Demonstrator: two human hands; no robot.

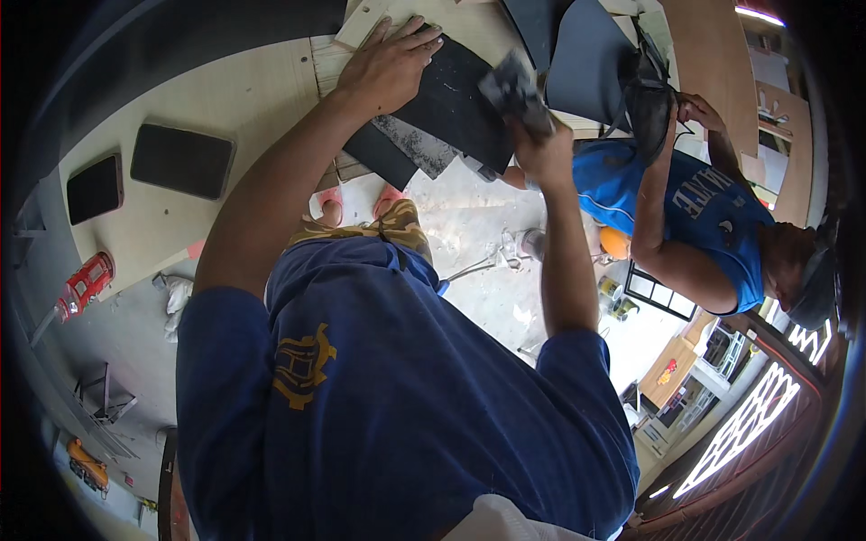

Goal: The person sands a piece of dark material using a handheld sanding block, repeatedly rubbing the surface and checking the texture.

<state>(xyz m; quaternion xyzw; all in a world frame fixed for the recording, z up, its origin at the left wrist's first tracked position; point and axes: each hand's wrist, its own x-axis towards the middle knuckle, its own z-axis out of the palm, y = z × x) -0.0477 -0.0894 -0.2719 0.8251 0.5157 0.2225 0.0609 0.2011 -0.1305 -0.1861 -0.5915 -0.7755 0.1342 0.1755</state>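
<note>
My left hand (386, 72) lies on the upper left edge of a black rectangular sheet (456, 95), its fingers stretched out. My right hand (544, 149) is closed around the handle of a dark, broad-headed hand tool (512, 88), smeared by motion. The tool's head is over the right side of the sheet; I cannot tell whether it touches. Below the sheet, a grey-speckled piece (417, 142) and a black strip (379, 155) stick out over the near table edge.
A co-worker in blue (690, 212) at right handles a black strapped item (651, 104), beside large black sheets (588, 59). Two dark flat devices (183, 160) (95, 189) lie on the light wooden table (257, 86). A red bottle (87, 281) is at its left end.
</note>
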